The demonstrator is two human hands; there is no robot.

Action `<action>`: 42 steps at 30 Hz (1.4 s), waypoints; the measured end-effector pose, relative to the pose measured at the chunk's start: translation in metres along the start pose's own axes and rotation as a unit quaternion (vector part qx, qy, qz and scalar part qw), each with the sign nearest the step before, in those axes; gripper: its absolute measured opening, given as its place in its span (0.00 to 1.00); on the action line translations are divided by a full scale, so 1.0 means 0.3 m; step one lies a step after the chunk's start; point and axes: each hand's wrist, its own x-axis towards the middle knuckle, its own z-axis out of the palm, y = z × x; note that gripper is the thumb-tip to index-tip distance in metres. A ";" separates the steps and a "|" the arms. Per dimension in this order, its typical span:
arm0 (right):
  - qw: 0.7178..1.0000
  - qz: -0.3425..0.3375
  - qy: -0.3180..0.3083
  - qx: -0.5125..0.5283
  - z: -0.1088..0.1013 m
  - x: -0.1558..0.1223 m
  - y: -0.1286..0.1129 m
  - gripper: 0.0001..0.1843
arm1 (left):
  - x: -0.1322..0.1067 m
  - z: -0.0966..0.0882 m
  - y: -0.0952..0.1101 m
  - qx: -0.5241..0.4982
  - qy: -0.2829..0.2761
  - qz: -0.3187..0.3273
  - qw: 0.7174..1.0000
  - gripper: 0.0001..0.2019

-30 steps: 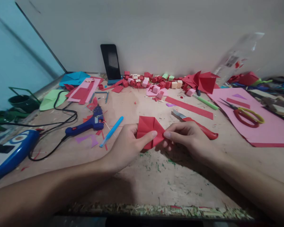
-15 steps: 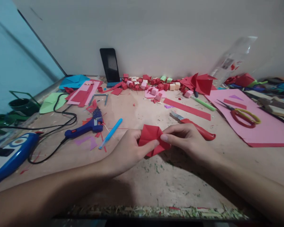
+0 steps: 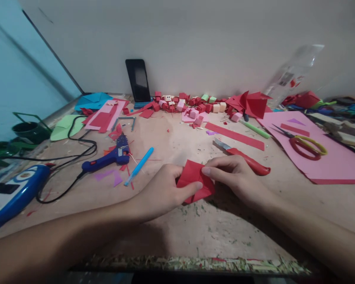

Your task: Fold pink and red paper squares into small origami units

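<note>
Centrally, on the wooden worktable point(image 3: 254, 232), the left hand point(image 3: 162, 193) and the right hand point(image 3: 236, 177) both pinch the folded red paper point(image 3: 195, 180) between thumb and fingers, just in front of the red-handled cutter point(image 3: 245, 161) and right of the blue glue gun point(image 3: 106, 159).

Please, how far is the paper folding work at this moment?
Done: many small folded cubes lie by the wall. In hand: left hand and right hand pinch a partly folded red paper. Left, probably: finishing it; a red strip and pink sheet lie nearby.
</note>
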 end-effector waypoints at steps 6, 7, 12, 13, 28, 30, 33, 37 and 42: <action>0.997 0.044 -0.063 0.025 -0.007 -0.002 0.002 0.24 | 0.013 -0.002 -0.015 -0.054 0.062 0.016 0.997 0.13; 0.995 0.051 -0.079 0.022 -0.008 -0.002 0.000 0.23 | 0.013 -0.003 -0.015 -0.056 0.072 0.022 0.996 0.13; 0.990 0.068 -0.122 0.006 -0.013 -0.001 -0.010 0.20 | 0.008 -0.003 -0.007 -0.066 0.081 0.034 0.994 0.13; 0.990 0.067 -0.122 0.001 -0.013 -0.001 -0.010 0.20 | 0.008 -0.003 -0.007 -0.067 0.079 0.032 0.994 0.13; 0.984 0.091 -0.150 -0.002 -0.002 -0.014 -0.022 0.20 | 0.002 0.002 -0.010 -0.036 0.095 0.046 0.994 0.11; 0.984 0.095 -0.152 0.002 -0.001 -0.015 -0.026 0.21 | 0.001 0.004 -0.009 -0.040 0.096 0.047 0.994 0.11; 0.981 0.109 -0.161 0.013 0.000 -0.012 -0.030 0.22 | 0.001 0.005 -0.010 -0.044 0.098 0.047 0.993 0.11; 0.981 0.105 -0.159 0.021 0.005 -0.008 -0.030 0.21 | 0.001 0.005 -0.009 -0.056 0.101 0.056 0.992 0.11; 0.984 0.101 -0.145 0.024 0.012 -0.009 -0.019 0.16 | -0.005 0.007 -0.002 -0.062 0.111 0.066 0.990 0.09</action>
